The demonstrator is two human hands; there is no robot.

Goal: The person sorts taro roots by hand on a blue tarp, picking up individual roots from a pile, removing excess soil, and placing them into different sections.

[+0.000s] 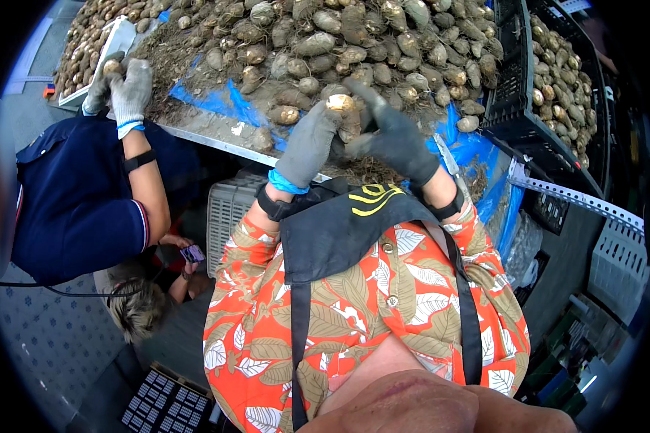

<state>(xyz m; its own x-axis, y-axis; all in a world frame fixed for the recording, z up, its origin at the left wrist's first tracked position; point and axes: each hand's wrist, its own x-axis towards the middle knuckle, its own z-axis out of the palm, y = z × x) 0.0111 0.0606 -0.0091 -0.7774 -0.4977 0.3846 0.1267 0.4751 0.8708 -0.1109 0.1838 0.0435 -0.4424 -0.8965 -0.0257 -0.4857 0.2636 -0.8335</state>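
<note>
My left hand [309, 144], in a grey glove with a blue cuff, is closed around a taro corm [349, 124] with a pale cut end facing up. My right hand [399, 137], in a darker glove, curves around the corm's other side, thumb and fingers spread apart; whether the fingertips touch it is hard to tell. Just beyond both hands, a large heap of brown, hairy taro corms [314, 45] covers the worktable. A narrow, pale, blade-like tool [446, 154] lies beside my right wrist.
Blue plastic sheeting [227, 105] shows under the heap, above the metal table edge [220, 144]. At right stands a black crate [509, 115] of corms, near a perforated metal bar [578, 196]. A co-worker in navy [79, 195] handles a corm at left; a grey crate [231, 209] sits below the table.
</note>
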